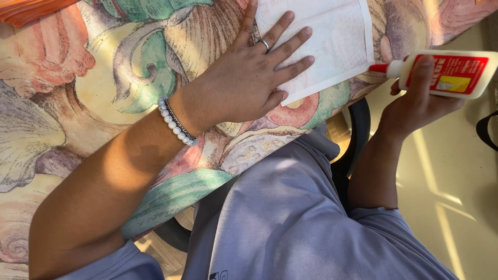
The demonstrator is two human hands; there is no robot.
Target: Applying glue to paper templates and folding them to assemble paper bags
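Pressing flat, left hand point(249, 83) pins thin, floppy white paper point(332, 41) to desk point(78, 78); right hand point(423, 101) grips light, squeezable glue bottle point(446, 73) mid-body.

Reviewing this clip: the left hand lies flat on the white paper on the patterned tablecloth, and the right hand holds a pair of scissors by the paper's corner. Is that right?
Not quite. The right hand holds a white glue bottle with a red label and red tip, not scissors. The head view shows its tip by the corner of the white paper. The rest stands: the left hand lies flat on the paper on the patterned tablecloth.
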